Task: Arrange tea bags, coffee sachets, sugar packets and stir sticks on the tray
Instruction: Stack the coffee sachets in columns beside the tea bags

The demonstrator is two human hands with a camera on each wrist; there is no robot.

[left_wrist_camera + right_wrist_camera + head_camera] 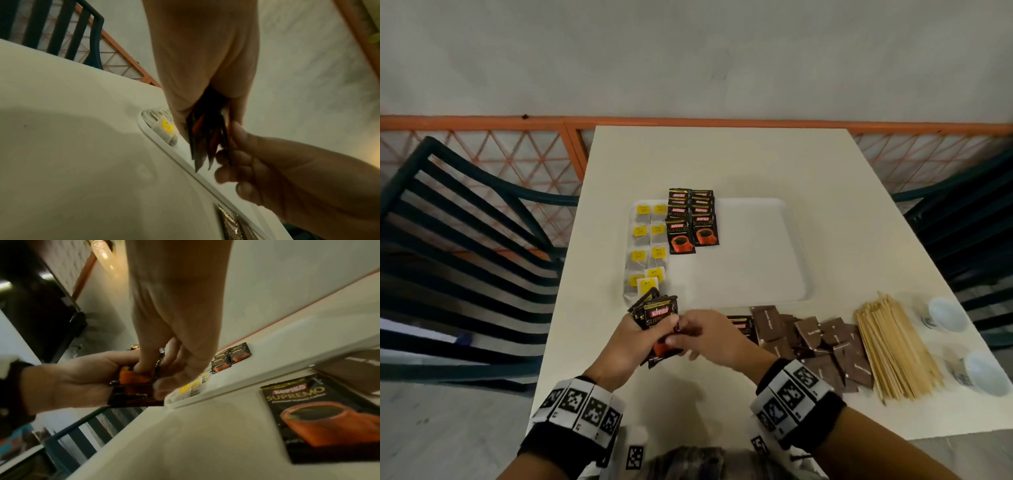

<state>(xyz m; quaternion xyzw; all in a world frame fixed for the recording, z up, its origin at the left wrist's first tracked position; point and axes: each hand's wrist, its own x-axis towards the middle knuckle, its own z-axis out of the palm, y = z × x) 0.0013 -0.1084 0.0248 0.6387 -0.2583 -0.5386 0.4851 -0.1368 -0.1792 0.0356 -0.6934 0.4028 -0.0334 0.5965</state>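
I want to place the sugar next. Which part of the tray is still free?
The white plastic tray is bare right of the black coffee sachets up to its right rim, and below them. The left strip is crowded with yellow-tagged tea bags.

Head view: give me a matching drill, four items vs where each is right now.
Items:
1. yellow-tagged tea bags
2. bundle of black coffee sachets
3. brown sugar packets
4. wooden stir sticks

Places:
A. table, next to white cups
B. left side of white plastic tray
C. held in left hand
D. loose pile on table, near tray's front edge

Pairs: 1-B, 2-C, 3-D, 4-A
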